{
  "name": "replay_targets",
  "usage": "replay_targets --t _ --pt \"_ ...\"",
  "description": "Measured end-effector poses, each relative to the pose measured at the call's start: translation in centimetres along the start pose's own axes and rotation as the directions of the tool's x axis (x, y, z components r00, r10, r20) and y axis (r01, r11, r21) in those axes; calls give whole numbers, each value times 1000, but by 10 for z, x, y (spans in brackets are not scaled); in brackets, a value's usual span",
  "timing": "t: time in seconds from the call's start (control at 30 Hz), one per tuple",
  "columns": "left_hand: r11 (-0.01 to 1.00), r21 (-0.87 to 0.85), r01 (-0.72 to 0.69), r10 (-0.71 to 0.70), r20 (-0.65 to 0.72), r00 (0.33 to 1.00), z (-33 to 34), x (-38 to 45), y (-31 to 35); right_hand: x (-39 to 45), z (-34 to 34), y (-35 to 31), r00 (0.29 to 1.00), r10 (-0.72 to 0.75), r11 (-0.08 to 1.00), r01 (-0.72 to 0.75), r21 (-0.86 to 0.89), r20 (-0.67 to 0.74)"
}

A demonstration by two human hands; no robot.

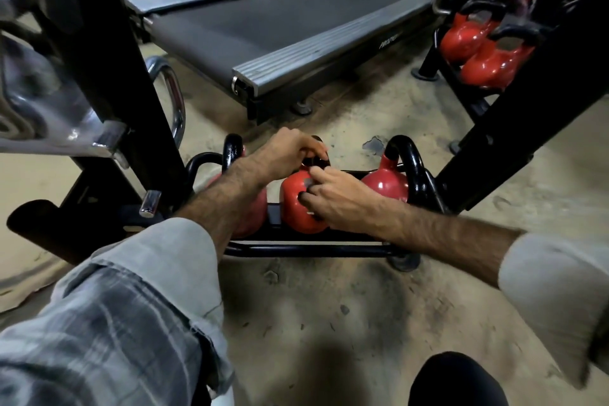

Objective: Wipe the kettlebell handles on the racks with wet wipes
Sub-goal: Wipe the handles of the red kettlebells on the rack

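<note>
Ahead, beyond the low rack, a treadmill fills the upper middle of my view, its grey end cap pointing at the rack. Black uprights rise on either side of the rack, the one on its left carrying shiny chrome parts. Past the right upright, well apart from the low rack and farther back, a second rack holds two red kettlebells with black handles.

The low rack itself sits on the dusty floor and carries three red kettlebells in a row. The middle kettlebell is the one I am on; the left kettlebell is mostly hidden behind my forearm, and the right kettlebell stands free at the rack's right end with its black handle arching over it.

My left hand reaches over the middle bell, fingers curled down around the top of its black handle. My right hand rests against the bell's right shoulder, its fingers curled and pinching at the handle's base just beneath my left. I cannot make out a wipe between them; that spot is too small and dark to tell.
</note>
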State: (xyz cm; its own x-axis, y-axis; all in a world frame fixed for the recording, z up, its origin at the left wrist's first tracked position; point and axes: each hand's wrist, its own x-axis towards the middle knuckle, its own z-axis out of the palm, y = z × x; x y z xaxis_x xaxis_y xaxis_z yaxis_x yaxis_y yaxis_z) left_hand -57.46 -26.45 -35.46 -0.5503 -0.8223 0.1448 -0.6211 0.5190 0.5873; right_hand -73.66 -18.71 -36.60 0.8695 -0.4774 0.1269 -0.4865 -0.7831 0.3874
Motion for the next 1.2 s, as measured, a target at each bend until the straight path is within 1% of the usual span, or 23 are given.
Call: replay_targets --t 0.07,0.13,0.17,0.2,0.27,0.33,0.37,0.4,0.43,0.47,0.5,0.53,0.63,0.67,0.73,0.77,0.8,0.83,0.9,0.93,1.0,1.13,1.2 --pt "999 -51 9 -9 -1 1000 0 -1 1 -20 1 -3 990 58 993 -45 107 -127" --pt "997 -75 -3 2 -12 1000 2 0 3 -44 4 -19 951 202 959 -143 245 -236" --pt "997 -81 -7 5 -23 1000 2 -1 3 -49 7 -27 901 336 902 -224 369 -274" --pt "995 -95 -11 7 -38 999 2 -2 1 -50 10 -34 830 482 815 -306 492 -282" --pt "993 -117 -11 5 -57 998 4 -1 3 -47 19 -46 645 717 604 -387 697 -263" --pt "994 -108 -9 3 -55 998 4 -3 5 -39 21 -54 470 868 391 -444 806 -162" --pt "994 -113 -13 7 -53 999 4 -4 6 -37 21 -58 373 924 263 -471 842 -80" --pt "992 -124 -15 9 -51 999 4 -4 6 -34 21 -60 268 962 99 -492 865 42" --pt "991 -130 -13 7 -48 999 4 -5 7 -32 23 -61 172 969 -70 -490 869 175" --pt "992 -129 -9 3 -44 999 5 -5 7 -29 25 -60 100 945 -230 -473 851 311" --pt "992 -125 0 -6 -45 999 5 -6 8 -24 27 -56 66 899 -362 -441 821 433" --pt "992 -128 7 -14 -50 999 7 -6 8 -18 27 -50 75 841 -465 -404 788 535" --pt "993 -118 19 -26 -59 998 9 -6 9 -6 17 -25 188 603 -724 -278 631 775" --pt "993 -113 24 -30 -59 998 10 -6 10 -7 12 -18 242 522 -774 -269 573 818" --pt "992 -123 33 -41 -63 997 11 -6 10 -13 5 -8 381 407 -806 -278 522 830" --pt "991 -127 37 -45 -64 997 12 -5 9 -17 6 -5 442 374 -812 -269 518 815" --pt "991 -128 36 -45 -67 997 13 -5 9 -22 11 -3 478 367 -812 -254 525 798" --pt "991 -126 38 -47 -69 997 13 -4 8 -27 16 -3 480 384 -808 -238 538 789" --pt "991 -127 44 -53 -69 996 14 -4 8 -36 25 -9 432 444 -795 -215 568 785" --pt "991 -129 45 -55 -71 996 13 -4 8 -38 27 -12 420 465 -786 -209 581 780" --pt "988 -149 48 -59 -71 996 13 -5 8 -35 26 -15 414 460 -799 -194 570 786" --pt "982 -186 39 -54 -77 996 14 -5 9 -20 11 1 488 303 -865 -220 451 819" --pt "982 -187 40 -55 -76 996 15 -5 9 -19 5 7 509 264 -866 -248 433 819"
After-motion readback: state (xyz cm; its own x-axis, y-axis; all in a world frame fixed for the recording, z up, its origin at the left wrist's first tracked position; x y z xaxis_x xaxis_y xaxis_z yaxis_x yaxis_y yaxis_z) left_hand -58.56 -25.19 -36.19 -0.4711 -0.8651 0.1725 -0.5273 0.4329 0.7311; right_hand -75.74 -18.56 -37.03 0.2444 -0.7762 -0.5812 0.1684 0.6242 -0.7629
